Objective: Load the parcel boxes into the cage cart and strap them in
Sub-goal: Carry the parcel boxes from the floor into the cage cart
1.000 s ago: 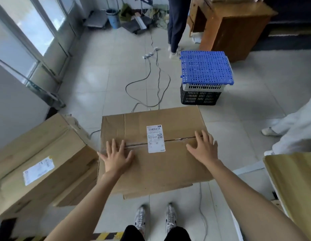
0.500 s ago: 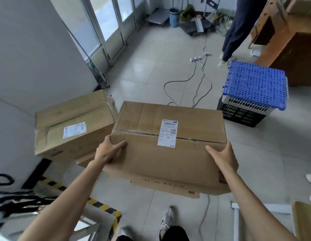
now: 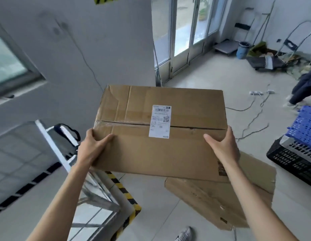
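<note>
A large brown cardboard parcel box (image 3: 186, 150) with a white shipping label is lifted off the floor in front of me. My left hand (image 3: 92, 148) grips its left edge, thumb on top. My right hand (image 3: 224, 146) grips its right edge the same way. A second cardboard box (image 3: 220, 202) lies on the floor below and to the right of the carried one. The cage cart (image 3: 52, 145), a white metal frame with a wire grid side and a black strap hanging on it, stands at the lower left, next to the carried box.
Yellow-black hazard tape (image 3: 127, 193) marks the cart's base corner. A blue-topped black crate (image 3: 297, 150) sits at the right. Cables (image 3: 253, 110) trail over the tiled floor. Another person's leg (image 3: 302, 87) is at the far right. A white wall (image 3: 81, 49) rises ahead.
The box has come up off the floor and I have turned left with it. My hands went from lying flat on its top to gripping its sides. The cage cart has come into view.
</note>
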### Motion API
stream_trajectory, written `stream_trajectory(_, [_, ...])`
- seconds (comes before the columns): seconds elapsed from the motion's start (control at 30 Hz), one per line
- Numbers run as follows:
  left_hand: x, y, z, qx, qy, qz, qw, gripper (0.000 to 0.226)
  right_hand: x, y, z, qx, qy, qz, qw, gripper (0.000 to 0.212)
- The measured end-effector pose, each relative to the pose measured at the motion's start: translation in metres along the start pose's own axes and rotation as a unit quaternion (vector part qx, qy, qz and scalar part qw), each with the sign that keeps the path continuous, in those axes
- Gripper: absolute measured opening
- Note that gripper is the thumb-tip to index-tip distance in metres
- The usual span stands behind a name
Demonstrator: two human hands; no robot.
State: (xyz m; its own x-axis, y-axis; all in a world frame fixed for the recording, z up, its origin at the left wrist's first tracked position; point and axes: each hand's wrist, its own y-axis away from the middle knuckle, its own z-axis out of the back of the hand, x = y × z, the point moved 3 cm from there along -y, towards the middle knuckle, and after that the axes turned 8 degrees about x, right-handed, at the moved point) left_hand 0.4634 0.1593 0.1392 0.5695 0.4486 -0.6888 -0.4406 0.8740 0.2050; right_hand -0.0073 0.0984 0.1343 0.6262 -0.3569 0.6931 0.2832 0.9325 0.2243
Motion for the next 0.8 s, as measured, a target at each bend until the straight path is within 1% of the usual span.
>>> stream_trajectory(0.1, [0.09, 0.04, 0.08, -0.065, 0.007, 0.052, 0.997, 0.09, 0.055, 0.042, -0.081, 0.08, 0.018, 0.046, 0.996, 0.106])
stream_trajectory(0.2, [0.19, 0.096, 0.144, -0.113, 0.022, 0.131, 0.985, 0.095, 0.098, 0.096, -0.168, 0.163, 0.036, 0.095, 0.981, 0.108])
stream_trajectory(0.3, [0.283, 0.157, 0.187, -0.139, 0.032, 0.207, 0.968, 0.102, 0.13, 0.15, -0.248, 0.233, 0.084, 0.125, 0.961, 0.108])
stream_trajectory(0.43, [0.383, 0.226, 0.225, -0.156, 0.062, 0.303, 0.938, 0.102, 0.162, 0.221, -0.338, 0.31, 0.15, 0.159, 0.925, 0.108])
stream_trajectory(0.53, [0.438, 0.261, 0.241, -0.16, 0.087, 0.359, 0.915, 0.098, 0.177, 0.268, -0.395, 0.349, 0.187, 0.175, 0.901, 0.109])
stream_trajectory(0.63, [0.475, 0.281, 0.249, -0.191, 0.11, 0.396, 0.891, 0.087, 0.194, 0.297, -0.438, 0.364, 0.195, 0.188, 0.891, 0.107])
stream_trajectory(0.73, [0.498, 0.27, 0.265, -0.214, 0.095, 0.413, 0.88, 0.083, 0.227, 0.301, -0.478, 0.36, 0.206, 0.218, 0.884, 0.103])
stream_trajectory(0.8, [0.509, 0.247, 0.28, -0.194, 0.074, 0.425, 0.881, 0.085, 0.257, 0.294, -0.506, 0.366, 0.22, 0.225, 0.876, 0.094])
